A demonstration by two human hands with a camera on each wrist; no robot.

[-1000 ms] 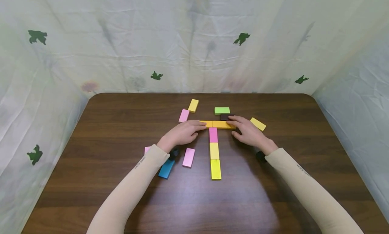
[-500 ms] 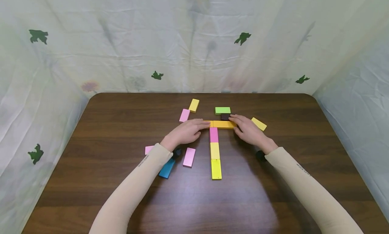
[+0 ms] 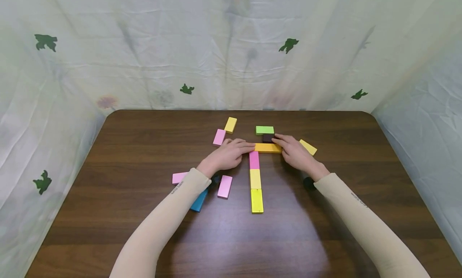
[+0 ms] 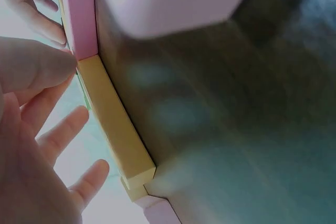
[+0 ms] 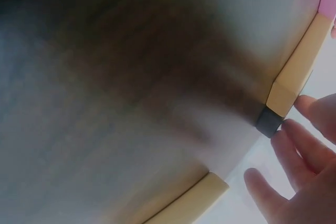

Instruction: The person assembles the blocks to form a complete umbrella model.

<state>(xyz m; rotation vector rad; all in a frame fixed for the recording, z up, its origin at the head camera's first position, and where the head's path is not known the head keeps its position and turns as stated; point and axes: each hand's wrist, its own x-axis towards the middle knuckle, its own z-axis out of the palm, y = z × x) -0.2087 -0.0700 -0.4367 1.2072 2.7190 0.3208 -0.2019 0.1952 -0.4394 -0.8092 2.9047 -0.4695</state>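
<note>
My left hand [image 3: 229, 153] reaches in from the left, its fingertips right at the near left end of an orange block [image 3: 268, 148]. A second orange block [image 4: 115, 119], covered by that hand in the head view, lies along its fingers in the left wrist view. My right hand [image 3: 296, 151] has its fingertips at the right end of a black block [image 3: 268, 138] and its thumb by the right end of the orange one. Below the orange row, a pink block [image 3: 254, 160], a pale yellow block [image 3: 255, 179] and a bright yellow block [image 3: 257, 201] form a straight stem.
A green block [image 3: 264, 130] lies behind the black one. Loose around are pale yellow blocks [image 3: 230, 125] and pink blocks [image 3: 225, 187], plus a blue block [image 3: 199, 201] partly under the left sleeve. The wooden table [image 3: 325, 238] ends at a patterned cloth [image 3: 231, 69].
My left hand has slid to the right along the orange row and now covers the left orange block. The right hand shifted slightly at the right end of the row.
</note>
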